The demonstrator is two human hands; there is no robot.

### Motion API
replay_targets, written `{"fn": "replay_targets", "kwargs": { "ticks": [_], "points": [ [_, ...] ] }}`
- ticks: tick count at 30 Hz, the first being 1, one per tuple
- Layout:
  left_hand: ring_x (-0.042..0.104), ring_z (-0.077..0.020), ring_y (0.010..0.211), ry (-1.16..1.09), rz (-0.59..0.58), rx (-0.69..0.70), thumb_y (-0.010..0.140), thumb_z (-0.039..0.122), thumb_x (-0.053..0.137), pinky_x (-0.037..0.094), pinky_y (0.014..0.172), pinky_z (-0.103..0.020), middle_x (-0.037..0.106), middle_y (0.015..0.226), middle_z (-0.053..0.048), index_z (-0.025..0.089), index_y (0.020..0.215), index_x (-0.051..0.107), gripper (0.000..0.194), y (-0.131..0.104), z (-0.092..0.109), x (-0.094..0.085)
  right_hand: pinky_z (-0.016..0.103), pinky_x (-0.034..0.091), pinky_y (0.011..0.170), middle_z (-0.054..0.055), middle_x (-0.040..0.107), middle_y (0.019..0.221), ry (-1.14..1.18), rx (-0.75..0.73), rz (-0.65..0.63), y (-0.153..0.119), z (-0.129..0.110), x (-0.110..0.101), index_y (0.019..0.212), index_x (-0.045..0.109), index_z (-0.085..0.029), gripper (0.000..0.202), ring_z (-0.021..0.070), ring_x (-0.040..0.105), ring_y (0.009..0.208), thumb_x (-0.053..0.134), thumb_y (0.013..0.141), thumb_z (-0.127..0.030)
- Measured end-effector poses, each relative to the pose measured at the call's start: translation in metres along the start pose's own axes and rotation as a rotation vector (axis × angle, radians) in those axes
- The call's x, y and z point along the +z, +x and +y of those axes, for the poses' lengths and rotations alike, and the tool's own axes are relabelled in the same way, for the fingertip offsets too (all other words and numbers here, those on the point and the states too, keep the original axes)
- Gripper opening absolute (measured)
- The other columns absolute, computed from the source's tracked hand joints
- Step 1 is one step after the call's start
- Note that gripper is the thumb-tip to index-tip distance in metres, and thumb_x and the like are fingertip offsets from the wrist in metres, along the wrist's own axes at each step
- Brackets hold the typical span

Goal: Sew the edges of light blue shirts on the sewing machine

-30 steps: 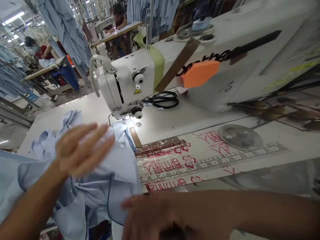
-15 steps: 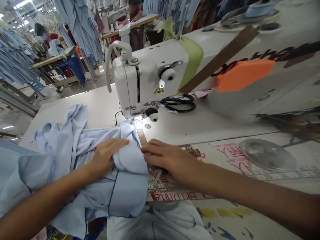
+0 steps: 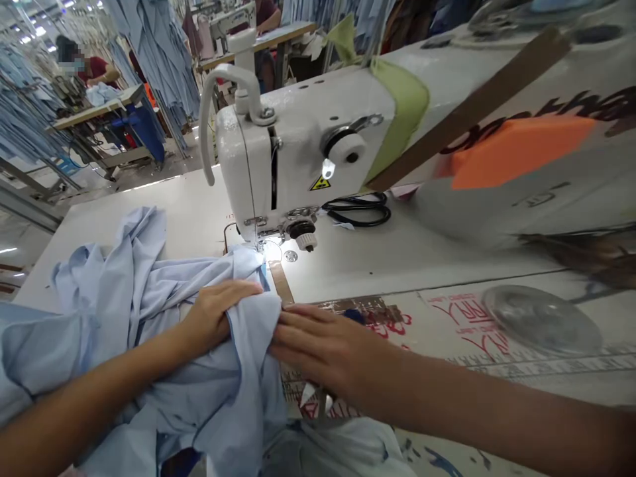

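A light blue garment [image 3: 199, 371] lies bunched on the left of the sewing machine bed, its far part under the needle area [image 3: 261, 248]. My left hand [image 3: 213, 311] is closed on the cloth, fingers towards the needle. My right hand [image 3: 322, 344] pinches the garment's right edge between closed fingers and a hidden thumb. Below the right palm shows a pointed metal tool [image 3: 315, 397], perhaps thread snips, with a dark blue end [image 3: 354, 316] above the hand; most of it is hidden. The white sewing machine [image 3: 298, 152] stands just beyond both hands.
Black-handled scissors [image 3: 360, 209] lie behind the machine head. A brown strip [image 3: 472, 112] and an orange piece [image 3: 521, 152] are on the machine arm. A clear round disc [image 3: 541, 321] lies at right. Further off, a person [image 3: 97, 69] works at another table.
The garment's near edge has been folded and drawn left, so its dark seam line is hidden. My right hand has moved slightly left and down, uncovering the metal tool. The view has shifted slightly.
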State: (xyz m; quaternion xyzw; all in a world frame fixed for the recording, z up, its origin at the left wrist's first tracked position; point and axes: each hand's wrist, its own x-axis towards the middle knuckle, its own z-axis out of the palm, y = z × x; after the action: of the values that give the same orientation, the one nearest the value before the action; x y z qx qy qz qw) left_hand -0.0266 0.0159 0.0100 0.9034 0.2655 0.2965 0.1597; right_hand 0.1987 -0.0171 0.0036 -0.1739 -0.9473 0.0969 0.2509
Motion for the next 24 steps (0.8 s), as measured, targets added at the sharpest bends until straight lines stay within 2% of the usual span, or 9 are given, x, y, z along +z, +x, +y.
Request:
{"fn": "replay_targets", "kwargs": {
  "ticks": [2, 5, 8, 10, 13, 15, 19, 21, 24],
  "points": [
    [0.061, -0.0204, 0.099, 0.083, 0.012, -0.039, 0.087, 0.013, 0.042, 0.053, 0.084, -0.034, 0.063, 0.106, -0.013, 0.012, 0.110, 0.053, 0.025, -0.008, -0.004, 0.000, 0.041, 0.034, 0.101, 0.012, 0.059, 0.115, -0.052, -0.116, 0.011, -0.008, 0.001, 0.007, 0.110, 0.059, -0.006, 0.031, 0.0228, 0.047, 0.114, 0.037, 0.088, -0.010],
    [0.057, -0.0217, 0.106, 0.166, 0.030, -0.033, 0.085, 0.008, 0.041, 0.051, 0.088, -0.038, 0.062, 0.109, -0.014, 0.011, 0.111, 0.052, 0.028, -0.010, -0.006, 0.001, 0.034, 0.032, 0.104, 0.009, 0.060, 0.114, -0.100, -0.107, -0.042, -0.018, -0.001, -0.001, 0.106, 0.062, -0.008, 0.032, 0.0189, 0.048, 0.114, 0.034, 0.090, -0.010],
    [0.058, -0.0184, 0.104, 0.166, 0.143, -0.079, 0.086, 0.007, 0.040, 0.052, 0.088, -0.035, 0.062, 0.108, -0.012, 0.012, 0.114, 0.050, 0.030, 0.004, -0.005, 0.007, 0.032, 0.035, 0.102, 0.009, 0.060, 0.115, -0.136, -0.078, -0.059, -0.022, -0.004, -0.011, 0.105, 0.062, -0.008, 0.037, 0.0179, 0.050, 0.112, 0.028, 0.092, -0.011],
    [0.056, -0.0194, 0.106, 0.232, 0.203, -0.013, 0.088, 0.008, 0.037, 0.050, 0.090, -0.037, 0.062, 0.109, -0.013, 0.011, 0.113, 0.050, 0.028, 0.017, -0.006, 0.010, 0.032, 0.036, 0.101, 0.009, 0.061, 0.114, -0.131, -0.071, -0.053, -0.021, -0.006, -0.012, 0.101, 0.064, -0.009, 0.038, 0.0181, 0.052, 0.109, 0.027, 0.092, -0.012],
    [0.057, -0.0233, 0.099, 0.484, 0.029, 0.292, 0.087, 0.007, 0.041, 0.050, 0.083, -0.038, 0.065, 0.097, -0.013, 0.007, 0.101, 0.055, 0.019, 0.030, -0.011, 0.010, 0.031, 0.038, 0.099, 0.006, 0.065, 0.104, -0.106, -0.048, -0.018, -0.017, -0.007, -0.011, 0.092, 0.066, -0.012, 0.038, 0.0169, 0.054, 0.104, 0.028, 0.092, -0.013],
    [0.058, -0.0202, 0.083, 0.602, -0.130, 0.404, 0.086, 0.007, 0.044, 0.050, 0.071, -0.034, 0.065, 0.087, -0.010, 0.006, 0.095, 0.056, 0.015, 0.031, -0.014, 0.008, 0.029, 0.040, 0.097, 0.003, 0.066, 0.100, -0.096, -0.044, -0.009, -0.014, -0.005, -0.013, 0.089, 0.066, -0.015, 0.038, 0.0153, 0.055, 0.101, 0.028, 0.092, -0.013],
    [0.053, -0.0170, 0.071, 0.612, -0.174, 0.303, 0.087, 0.008, 0.044, 0.047, 0.063, -0.031, 0.062, 0.077, -0.008, 0.005, 0.096, 0.055, 0.015, 0.025, -0.015, 0.006, 0.026, 0.050, 0.071, 0.005, 0.065, 0.093, -0.103, 0.065, 0.011, -0.008, 0.013, -0.018, 0.097, 0.061, -0.015, 0.034, 0.0139, 0.058, 0.084, 0.028, 0.089, -0.009],
    [0.052, -0.0176, 0.072, 0.547, -0.126, 0.213, 0.087, 0.009, 0.042, 0.047, 0.064, -0.032, 0.060, 0.075, -0.008, 0.006, 0.096, 0.055, 0.016, 0.022, -0.015, 0.007, 0.026, 0.046, 0.053, 0.007, 0.063, 0.085, -0.163, 0.199, 0.046, -0.004, 0.025, -0.015, 0.100, 0.059, -0.013, 0.029, 0.0153, 0.058, 0.071, 0.036, 0.082, -0.007],
    [0.050, -0.0184, 0.076, 0.374, -0.029, 0.074, 0.089, 0.010, 0.036, 0.046, 0.068, -0.034, 0.059, 0.082, -0.011, 0.008, 0.096, 0.055, 0.021, 0.018, -0.017, 0.009, 0.026, 0.039, 0.044, 0.007, 0.059, 0.080, -0.200, 0.309, 0.009, 0.004, 0.037, -0.005, 0.096, 0.058, -0.012, 0.026, 0.0163, 0.055, 0.063, 0.050, 0.071, -0.013]
  ]
}}
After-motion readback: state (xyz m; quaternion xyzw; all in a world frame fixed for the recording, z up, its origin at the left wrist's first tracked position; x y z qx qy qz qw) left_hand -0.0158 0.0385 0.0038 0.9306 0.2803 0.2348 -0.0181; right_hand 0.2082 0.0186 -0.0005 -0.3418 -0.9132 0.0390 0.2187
